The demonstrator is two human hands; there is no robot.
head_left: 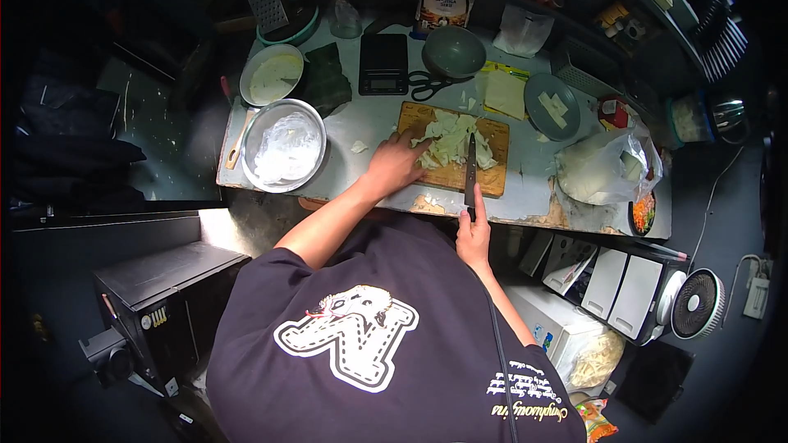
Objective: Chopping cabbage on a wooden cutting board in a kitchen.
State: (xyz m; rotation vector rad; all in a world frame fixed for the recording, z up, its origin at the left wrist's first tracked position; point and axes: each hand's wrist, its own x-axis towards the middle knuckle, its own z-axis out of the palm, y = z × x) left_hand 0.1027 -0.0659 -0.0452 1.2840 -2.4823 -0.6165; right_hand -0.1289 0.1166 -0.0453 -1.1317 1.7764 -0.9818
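My right hand (473, 235) grips the handle of a kitchen knife (471, 166). The blade points away from me and lies over the right part of a heap of chopped cabbage (452, 135), a pale green leafy vegetable. Under the heap is a wooden cutting board (492, 181), close to the table's front edge. My left hand (395, 163) rests at the board's left side, fingers apart, the fingertips at the edge of the cabbage. A loose scrap of leaf (359, 146) lies on the table left of that hand.
Left stand a metal bowl (315, 163) with plastic wrap inside and a batter bowl (246, 83). Behind the board are scissors (425, 87), a black kitchen scale (383, 61) and a grey bowl (454, 52). To the right are a plate (569, 126) and a plastic bag (606, 166).
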